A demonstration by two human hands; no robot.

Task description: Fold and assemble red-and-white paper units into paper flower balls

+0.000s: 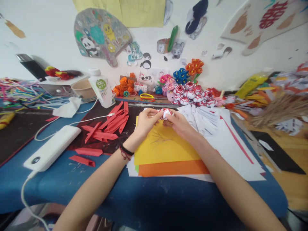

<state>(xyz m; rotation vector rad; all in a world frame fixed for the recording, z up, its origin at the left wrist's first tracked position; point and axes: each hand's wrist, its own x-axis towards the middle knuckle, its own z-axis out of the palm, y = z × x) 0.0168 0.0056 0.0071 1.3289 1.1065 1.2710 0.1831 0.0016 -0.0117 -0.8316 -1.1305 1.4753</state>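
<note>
Between my two hands is a small red and white folded paper flower (166, 113), raised just above a stack of coloured paper. My left hand (148, 120) grips its left side with thumb and fingers. On the other side, my right hand (178, 122) pinches it; some fingertips are hidden behind the flower. Below lies yellow paper (168, 147) with thin dark wires (158, 137) on it, and orange paper (173, 168) shows at its front edge. Folded red paper strips (108, 125) are heaped to the left, and white folded strips (199, 118) lie to the right.
Behind my hands sits a cluster of finished red and white paper flowers (190, 93). A white power bank (53, 147) with a cable lies at left, near a white bottle (102, 89). Yellow-handled scissors (147, 97) rest at the back. Dry stalks (279, 109) are piled at right.
</note>
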